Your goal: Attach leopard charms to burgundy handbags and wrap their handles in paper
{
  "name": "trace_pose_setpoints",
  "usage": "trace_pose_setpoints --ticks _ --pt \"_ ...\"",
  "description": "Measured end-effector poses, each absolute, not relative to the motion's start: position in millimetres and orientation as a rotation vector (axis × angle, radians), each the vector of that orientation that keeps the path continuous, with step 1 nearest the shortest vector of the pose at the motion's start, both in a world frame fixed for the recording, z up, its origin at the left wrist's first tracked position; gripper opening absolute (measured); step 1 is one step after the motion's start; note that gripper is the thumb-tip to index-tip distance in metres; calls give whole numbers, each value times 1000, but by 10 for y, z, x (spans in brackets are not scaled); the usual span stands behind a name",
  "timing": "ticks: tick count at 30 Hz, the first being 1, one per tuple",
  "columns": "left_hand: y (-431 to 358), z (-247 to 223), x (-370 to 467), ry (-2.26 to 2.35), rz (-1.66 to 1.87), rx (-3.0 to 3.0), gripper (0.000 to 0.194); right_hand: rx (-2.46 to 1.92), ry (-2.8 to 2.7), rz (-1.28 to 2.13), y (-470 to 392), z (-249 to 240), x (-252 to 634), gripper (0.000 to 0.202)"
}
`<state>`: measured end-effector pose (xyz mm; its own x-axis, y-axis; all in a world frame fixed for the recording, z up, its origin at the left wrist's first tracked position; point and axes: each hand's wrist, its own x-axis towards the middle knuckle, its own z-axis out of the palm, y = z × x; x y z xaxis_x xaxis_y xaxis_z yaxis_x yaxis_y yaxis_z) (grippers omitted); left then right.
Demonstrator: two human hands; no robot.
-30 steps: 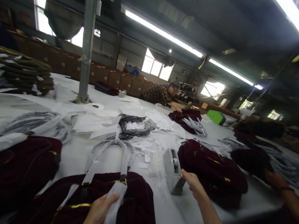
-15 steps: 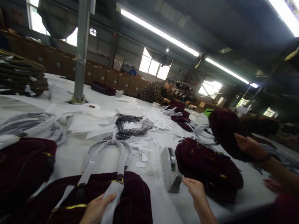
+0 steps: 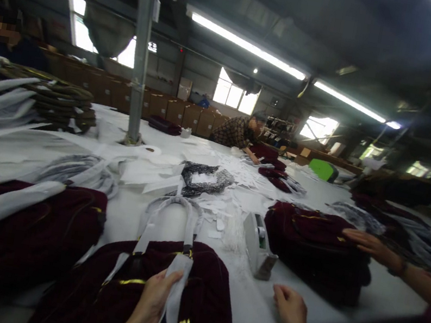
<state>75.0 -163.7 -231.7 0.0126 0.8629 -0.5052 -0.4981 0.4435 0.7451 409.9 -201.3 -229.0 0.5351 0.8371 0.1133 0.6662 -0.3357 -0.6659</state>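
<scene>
A dark maroon bag (image 3: 208, 303) with gold zips and a gold emblem lies in front of me. Its handles (image 3: 178, 202), wrapped in white, arch away from me over the table. My left hand (image 3: 158, 295) is closed on a white wrapping strip (image 3: 177, 282) at the bag's right strap, thumb on top. My right hand (image 3: 292, 309) hovers at the table's front edge, fingers curled in a pinch; whatever is between the fingertips is too small to make out. Just beyond it stands a grey tape dispenser (image 3: 264, 263), apart from the fingers.
More maroon bags lie at left (image 3: 64, 224) and right, where a co-worker's hand (image 3: 370, 248) rests on a stack (image 3: 316, 250). Paper scraps and a black-and-white speckled wrapping (image 3: 216, 181) cover mid-table. A metal post (image 3: 137, 60) rises behind. Another person (image 3: 232, 131) leans over the far side.
My right hand has come away from the tape dispenser's front end toward me. The co-worker's raised maroon bag is now down on the right stack. My left hand keeps its grip.
</scene>
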Motion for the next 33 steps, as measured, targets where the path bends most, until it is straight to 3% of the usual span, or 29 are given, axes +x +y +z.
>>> trace_pose_setpoints --ticks 8,11,19,28,33 --pt "-1725 -2232 822 1113 1212 445 3 -1427 -1754 1035 -1797 -1602 2629 30" --pt "-1727 -2264 826 1090 1243 469 5 -1323 -1833 1176 -1636 -1550 2221 27" --pt "-1686 -2439 846 1079 1288 522 23 -1655 -1946 953 -1344 -1955 2000 30" --pt "-1712 -2579 887 1211 1347 738 39 -1922 -1905 823 -1228 -2044 1923 46" --pt "-1717 -2552 881 1202 1324 687 43 -1970 -1868 758 -1223 -2058 1919 46"
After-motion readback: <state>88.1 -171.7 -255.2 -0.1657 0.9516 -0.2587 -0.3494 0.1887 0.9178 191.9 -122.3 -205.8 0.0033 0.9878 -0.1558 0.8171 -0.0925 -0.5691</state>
